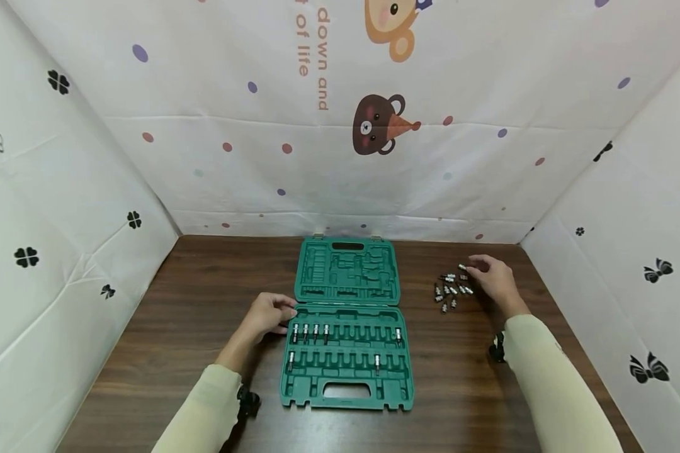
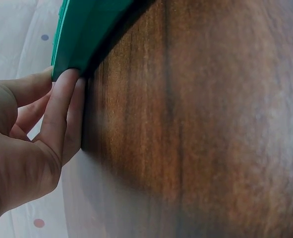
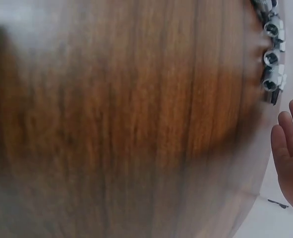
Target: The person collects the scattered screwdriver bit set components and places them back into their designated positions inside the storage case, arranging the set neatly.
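Socket (image 1: 462, 267) seemingly at right grip (image 1: 493, 279).

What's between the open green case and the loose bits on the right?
Only bare tabletop lies between the green case and the loose bits; the head view shows it.

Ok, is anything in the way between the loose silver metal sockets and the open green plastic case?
Nothing visible: only brown wooden tabletop lies between the loose silver metal sockets and the open green plastic case. The left hand pinches the case's opposite edge.
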Demonstrator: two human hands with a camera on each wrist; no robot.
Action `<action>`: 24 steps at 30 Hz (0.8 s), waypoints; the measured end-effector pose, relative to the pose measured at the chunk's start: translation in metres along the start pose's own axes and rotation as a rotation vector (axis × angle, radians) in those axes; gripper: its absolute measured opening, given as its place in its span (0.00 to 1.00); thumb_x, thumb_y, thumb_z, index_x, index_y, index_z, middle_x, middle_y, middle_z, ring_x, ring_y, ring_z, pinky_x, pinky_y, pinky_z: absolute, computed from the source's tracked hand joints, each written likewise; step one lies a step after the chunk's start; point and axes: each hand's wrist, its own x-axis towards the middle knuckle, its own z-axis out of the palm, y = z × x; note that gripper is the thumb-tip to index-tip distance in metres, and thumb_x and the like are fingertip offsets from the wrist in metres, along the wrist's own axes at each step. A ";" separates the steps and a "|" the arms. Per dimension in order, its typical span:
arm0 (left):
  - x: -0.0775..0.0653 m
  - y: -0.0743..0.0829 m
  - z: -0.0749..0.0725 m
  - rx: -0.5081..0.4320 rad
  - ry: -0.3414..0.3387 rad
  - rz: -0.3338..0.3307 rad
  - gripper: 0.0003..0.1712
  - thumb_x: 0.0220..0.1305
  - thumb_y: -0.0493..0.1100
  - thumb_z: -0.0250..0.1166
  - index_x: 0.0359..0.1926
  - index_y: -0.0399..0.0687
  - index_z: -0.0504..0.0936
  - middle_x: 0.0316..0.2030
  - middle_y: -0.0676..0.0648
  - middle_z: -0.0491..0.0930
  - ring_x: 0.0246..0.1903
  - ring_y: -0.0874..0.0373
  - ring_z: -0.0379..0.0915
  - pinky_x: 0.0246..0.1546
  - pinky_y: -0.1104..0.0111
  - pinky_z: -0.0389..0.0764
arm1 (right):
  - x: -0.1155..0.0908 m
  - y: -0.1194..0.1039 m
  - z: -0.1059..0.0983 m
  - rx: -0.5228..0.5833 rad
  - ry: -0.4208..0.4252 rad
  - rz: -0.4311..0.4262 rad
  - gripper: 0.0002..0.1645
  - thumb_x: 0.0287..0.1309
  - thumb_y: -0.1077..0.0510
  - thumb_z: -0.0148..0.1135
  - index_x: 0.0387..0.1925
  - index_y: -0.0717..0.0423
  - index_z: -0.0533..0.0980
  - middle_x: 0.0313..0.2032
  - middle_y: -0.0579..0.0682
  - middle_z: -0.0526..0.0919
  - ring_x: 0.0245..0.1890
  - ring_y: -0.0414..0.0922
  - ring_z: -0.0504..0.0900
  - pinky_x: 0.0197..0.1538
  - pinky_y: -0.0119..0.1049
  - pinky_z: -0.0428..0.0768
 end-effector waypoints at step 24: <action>-0.001 0.002 -0.003 -0.001 -0.013 -0.007 0.12 0.71 0.32 0.65 0.53 0.38 0.86 0.44 0.40 0.85 0.35 0.55 0.82 0.29 0.62 0.89 | 0.024 0.000 0.014 -0.128 -0.103 0.016 0.13 0.73 0.57 0.61 0.47 0.64 0.82 0.44 0.63 0.83 0.42 0.57 0.80 0.42 0.51 0.78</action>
